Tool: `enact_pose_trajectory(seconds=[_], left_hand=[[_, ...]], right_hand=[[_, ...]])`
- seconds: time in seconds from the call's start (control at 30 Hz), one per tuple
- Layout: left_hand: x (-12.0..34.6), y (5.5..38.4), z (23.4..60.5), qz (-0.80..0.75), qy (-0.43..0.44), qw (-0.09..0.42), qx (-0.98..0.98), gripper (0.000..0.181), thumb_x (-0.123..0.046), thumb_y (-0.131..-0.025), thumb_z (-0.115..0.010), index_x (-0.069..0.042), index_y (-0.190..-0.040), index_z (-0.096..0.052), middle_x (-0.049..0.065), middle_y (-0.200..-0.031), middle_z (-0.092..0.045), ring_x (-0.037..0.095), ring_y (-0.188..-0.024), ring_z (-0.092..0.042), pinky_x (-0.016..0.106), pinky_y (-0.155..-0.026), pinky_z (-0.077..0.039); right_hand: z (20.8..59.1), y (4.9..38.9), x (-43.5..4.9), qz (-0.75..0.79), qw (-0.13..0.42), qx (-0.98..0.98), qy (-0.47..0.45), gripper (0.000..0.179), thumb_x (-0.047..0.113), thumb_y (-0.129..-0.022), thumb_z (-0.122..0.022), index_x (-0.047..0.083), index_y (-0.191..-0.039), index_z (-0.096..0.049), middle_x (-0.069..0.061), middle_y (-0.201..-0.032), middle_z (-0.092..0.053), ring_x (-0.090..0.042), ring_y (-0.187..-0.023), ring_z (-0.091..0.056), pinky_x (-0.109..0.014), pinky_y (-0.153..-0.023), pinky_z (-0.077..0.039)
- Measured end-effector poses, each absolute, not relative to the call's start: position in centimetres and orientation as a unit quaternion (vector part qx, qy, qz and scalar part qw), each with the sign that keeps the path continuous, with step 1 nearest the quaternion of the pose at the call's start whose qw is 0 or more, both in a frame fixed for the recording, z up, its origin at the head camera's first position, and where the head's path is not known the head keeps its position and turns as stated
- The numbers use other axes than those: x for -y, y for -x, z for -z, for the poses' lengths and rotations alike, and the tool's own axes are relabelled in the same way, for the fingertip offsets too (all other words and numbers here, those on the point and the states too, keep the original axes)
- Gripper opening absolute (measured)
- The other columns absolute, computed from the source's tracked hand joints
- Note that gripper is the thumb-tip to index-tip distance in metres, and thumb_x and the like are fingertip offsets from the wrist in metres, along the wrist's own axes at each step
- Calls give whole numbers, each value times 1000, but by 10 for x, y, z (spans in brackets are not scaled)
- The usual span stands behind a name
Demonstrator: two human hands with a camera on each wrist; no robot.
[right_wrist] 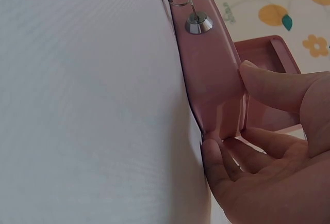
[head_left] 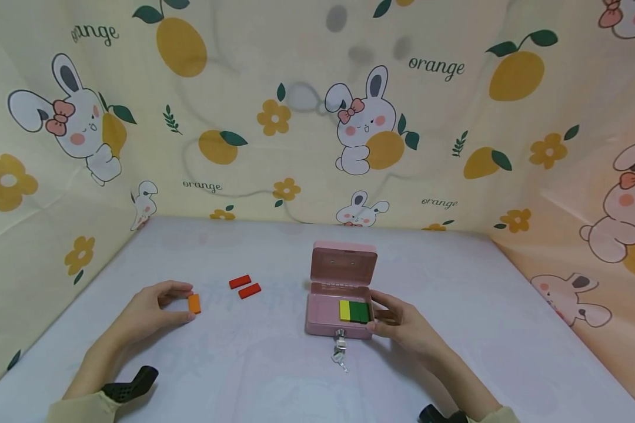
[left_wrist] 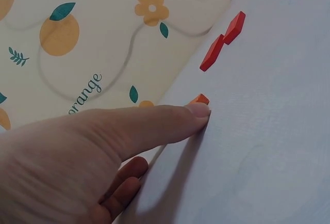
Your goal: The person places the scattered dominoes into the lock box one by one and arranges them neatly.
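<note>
At the left of the head view, my left hand (head_left: 145, 314) pinches an orange block (head_left: 194, 304) between thumb and fingers, low over the table. The left wrist view shows the thumb covering most of that block. A pink metal cash box (head_left: 321, 320) stands right of the middle, its lid (head_left: 344, 265) raised. Inside, against the right wall, a yellow block (head_left: 344, 311) lies beside green blocks (head_left: 359, 312). My right hand (head_left: 407, 329) holds the box's right side, thumb at the rim and fingers along the outer wall (right_wrist: 214, 74).
Two red blocks (head_left: 240, 281) lie on the white table (head_left: 254, 364) between the left hand and the box. Keys on a ring (head_left: 339, 357) hang from the lock at the box's front. A patterned cloth (head_left: 275, 70) encloses the back and sides.
</note>
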State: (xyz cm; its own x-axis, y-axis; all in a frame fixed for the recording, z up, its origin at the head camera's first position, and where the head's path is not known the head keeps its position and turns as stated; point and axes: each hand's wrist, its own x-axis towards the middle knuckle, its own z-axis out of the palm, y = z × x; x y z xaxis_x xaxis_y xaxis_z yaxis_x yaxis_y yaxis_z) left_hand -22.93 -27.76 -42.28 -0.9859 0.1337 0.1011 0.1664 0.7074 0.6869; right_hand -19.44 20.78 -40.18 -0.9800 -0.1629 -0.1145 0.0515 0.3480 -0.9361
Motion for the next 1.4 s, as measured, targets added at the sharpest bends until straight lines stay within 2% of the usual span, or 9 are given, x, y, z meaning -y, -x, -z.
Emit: enact_pose_trajectory(seconds=[0.33,0.8,1.4], left_hand=[[280,231,424,369,79,31,926,64,-37,-74,-82,-6,-125,-58,10,-117,-64,30,-112,-54,53,-96,-41],[279,231,421,373,89,65,921,71,-45,-72,-81,-6,-126,-57,11,-120,-62,30,-110,-56,50,-90,-46],[267,227,416,389,91,71,914,69,-43,-72,-82,-5,-125,-58,11,-120,-61,30,-110,-55,49,-89,-48]], right_hand=[[403,195,-210,573,96,-813,42,68,15,-84,-74,18,-145,-42,-8,-147,-41,-32,-125,-47,-60,-102,-32],[403,195,-210,576,99,-810,44,68,15,-84,-73,18,-145,-42,-7,-147,-41,-32,-125,-47,-60,-102,-32],[403,194,-210,578,99,-808,52,68,14,-84,-73,16,-145,-42,-8,-146,-41,-31,-124,-48,-57,-102,-34]])
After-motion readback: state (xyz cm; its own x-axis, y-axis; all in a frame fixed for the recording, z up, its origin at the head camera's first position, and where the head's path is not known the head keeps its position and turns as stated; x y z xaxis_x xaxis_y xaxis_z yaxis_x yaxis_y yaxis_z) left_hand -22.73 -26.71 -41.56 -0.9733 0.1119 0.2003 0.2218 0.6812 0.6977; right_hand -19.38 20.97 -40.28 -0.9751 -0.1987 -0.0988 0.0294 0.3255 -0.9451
